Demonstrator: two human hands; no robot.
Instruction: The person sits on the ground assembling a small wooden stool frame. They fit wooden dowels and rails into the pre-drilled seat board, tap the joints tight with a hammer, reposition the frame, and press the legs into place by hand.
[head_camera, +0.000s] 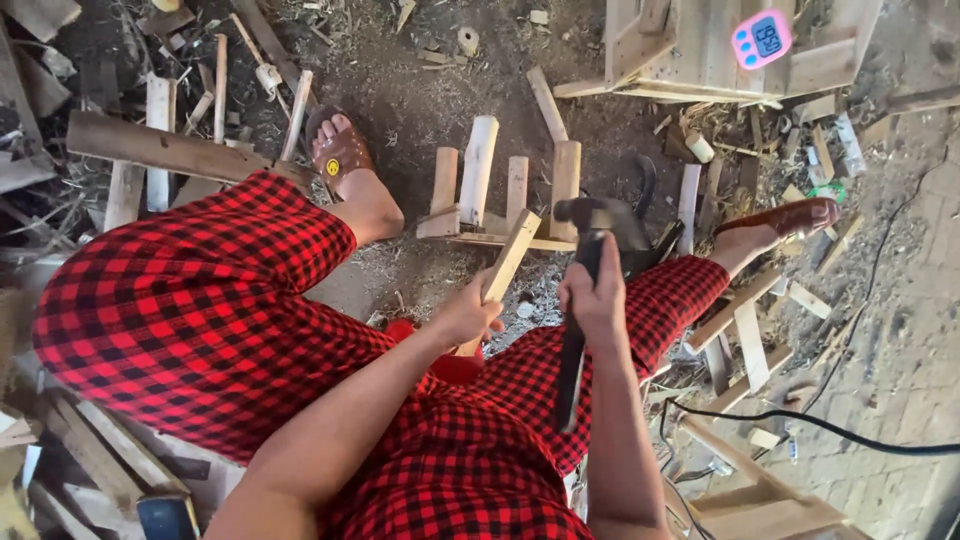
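Two bare hands work above a lap in red-and-black checked cloth. The left hand (466, 315) is closed around a short flat wooden slat (510, 258), gripping its lower end so that the slat rises tilted up and away from the knuckles. The slat's upper end reaches the small wooden frame (500, 195) lying on the dirt just beyond the fingers; whether it actually touches the frame cannot be told. That frame is a row of upright pale sticks joined to a cross piece, and it sits straight ahead of both hands, between the person's two feet.

The right hand (597, 297) is clamped on the dark handle of a hammer (585, 265), just beside the left hand. The steel head stands above the fist, close to the right edge of the frame, and the handle's tail runs down past the wrist toward the lap.

Beyond the left hand, a sandalled foot (342, 155) rests on the ground among loose offcuts. Out past the right hand, the other sandalled foot (790, 218) lies near more scraps. Farther ahead of the right hand stands a larger pale wooden structure (700, 50) with a pink digital timer (762, 38) on it. Below the right forearm, a black cable (800, 420) runs across the ground.
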